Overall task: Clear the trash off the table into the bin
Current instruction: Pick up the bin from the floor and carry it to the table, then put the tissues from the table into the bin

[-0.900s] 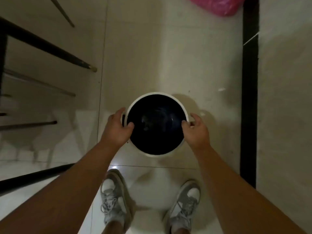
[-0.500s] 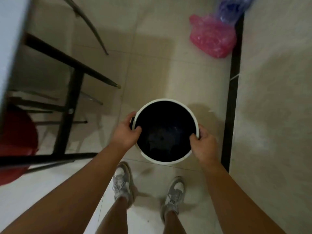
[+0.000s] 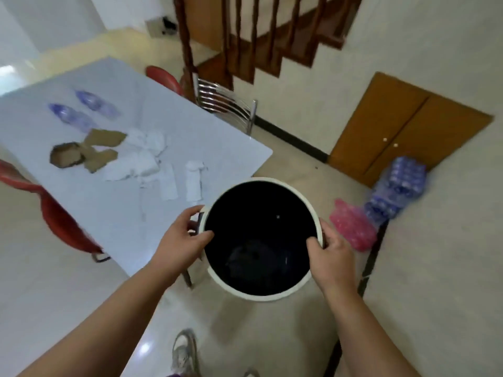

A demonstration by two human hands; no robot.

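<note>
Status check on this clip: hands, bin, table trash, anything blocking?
Left hand and right hand both gripping bin rim. Tissues, cardboard, two bottles on table, none binned yet. Nothing in the way.
</note>
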